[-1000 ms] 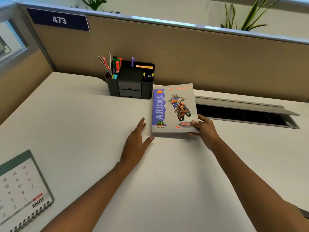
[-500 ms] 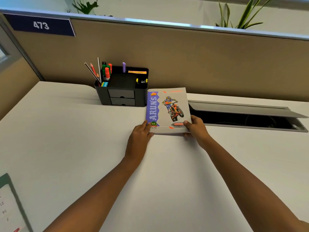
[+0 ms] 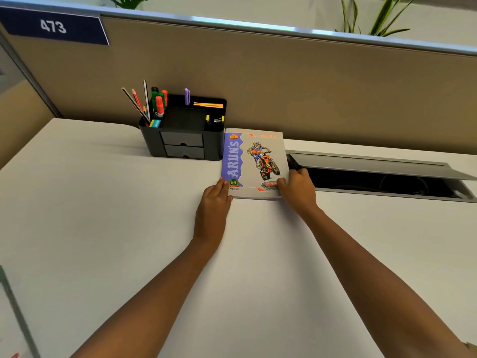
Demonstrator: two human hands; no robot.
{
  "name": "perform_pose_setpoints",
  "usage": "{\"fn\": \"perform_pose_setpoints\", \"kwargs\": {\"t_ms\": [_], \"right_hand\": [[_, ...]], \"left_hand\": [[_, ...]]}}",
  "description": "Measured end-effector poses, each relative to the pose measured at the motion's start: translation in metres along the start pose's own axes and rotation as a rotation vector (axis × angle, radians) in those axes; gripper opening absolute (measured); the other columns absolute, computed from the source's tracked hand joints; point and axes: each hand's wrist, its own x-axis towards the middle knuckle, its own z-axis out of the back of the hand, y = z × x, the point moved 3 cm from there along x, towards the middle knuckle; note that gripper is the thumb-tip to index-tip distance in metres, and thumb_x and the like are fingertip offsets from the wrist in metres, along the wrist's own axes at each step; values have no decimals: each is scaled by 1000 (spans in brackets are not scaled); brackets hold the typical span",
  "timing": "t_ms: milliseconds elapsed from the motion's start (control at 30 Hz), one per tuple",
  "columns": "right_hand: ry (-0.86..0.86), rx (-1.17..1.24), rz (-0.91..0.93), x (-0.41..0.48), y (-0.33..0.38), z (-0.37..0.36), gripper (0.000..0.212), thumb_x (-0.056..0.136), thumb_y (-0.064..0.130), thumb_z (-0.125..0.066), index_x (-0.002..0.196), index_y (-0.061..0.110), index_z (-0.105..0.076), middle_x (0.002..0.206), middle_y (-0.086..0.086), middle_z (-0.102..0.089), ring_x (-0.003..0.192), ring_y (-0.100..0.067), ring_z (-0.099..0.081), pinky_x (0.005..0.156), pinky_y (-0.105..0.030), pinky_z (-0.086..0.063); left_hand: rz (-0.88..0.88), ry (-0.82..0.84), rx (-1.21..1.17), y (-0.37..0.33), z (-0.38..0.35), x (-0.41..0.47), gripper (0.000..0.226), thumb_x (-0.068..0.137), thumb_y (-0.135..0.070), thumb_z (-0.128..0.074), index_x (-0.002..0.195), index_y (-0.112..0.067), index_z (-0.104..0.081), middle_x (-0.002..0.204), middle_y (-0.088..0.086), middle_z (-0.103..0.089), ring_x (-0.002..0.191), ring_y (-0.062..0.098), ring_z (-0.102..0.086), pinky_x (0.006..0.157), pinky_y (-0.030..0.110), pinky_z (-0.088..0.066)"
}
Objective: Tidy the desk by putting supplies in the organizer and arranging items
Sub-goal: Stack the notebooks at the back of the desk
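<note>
Head view of a white desk (image 3: 103,215) set against a tan partition (image 3: 296,94) that carried a dark blue plate numbered 473 (image 3: 53,26). A soft-cover notebook (image 3: 258,161), with a purple band reading ARUN'S down its spine side and a motocross rider printed on the cover, lay flat on the desk near the partition, its left edge just beside, possibly touching, the right wall of a black organizer (image 3: 182,148). The left hand (image 3: 215,202) rested palm down on the desk with straight fingers, their tips meeting the notebook's near left corner. The right hand (image 3: 296,189) gripped the near right corner, thumb on the cover and fingers curled at the right edge; the two hands stood apart, one at each near corner. The organizer showed two small drawers in its front face; its left rear compartment held upright pencils and red and green markers (image 3: 158,104), a purple pen (image 3: 187,96) stood further back, and orange and yellow sticky notes (image 3: 208,105) lay along the right rear rim. To the right of the notebook a grey hinged flap (image 3: 374,164) stood raised over a dark cable opening recessed in the desk. Green plant leaves (image 3: 379,16) rose behind the partition
</note>
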Motion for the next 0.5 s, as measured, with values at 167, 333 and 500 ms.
{"fn": "perform_pose_setpoints", "kwargs": {"t_ms": [167, 333, 500], "right_hand": [[1, -87, 61, 0, -5, -2, 39, 94, 31, -48, 124, 6, -55, 124, -15, -51, 109, -30, -53, 85, -40, -49], [-66, -54, 63, -4, -8, -6, 46, 96, 34, -47, 130, 4, -47, 122, -17, -49, 111, -31, -50, 86, -42, -48], [-291, 99, 168, -42, -4, -15, 57, 96, 38, -45, 144, 9, -33, 132, -15, -42, 120, -26, -39, 99, -39, -34]], "left_hand": [[31, -8, -24, 1, -1, -1, 51, 79, -2, -70, 127, 5, -54, 123, 21, -61, 112, 30, -59, 79, 41, -58], [2, -18, -2, 1, -2, -2, 53, 79, -6, -71, 128, 3, -53, 128, 23, -57, 111, 31, -58, 73, 44, -59], [-18, -53, -103, 1, 0, -2, 63, 81, -11, -69, 138, -5, -43, 145, 20, -38, 122, 31, -48, 77, 41, -56]]}}
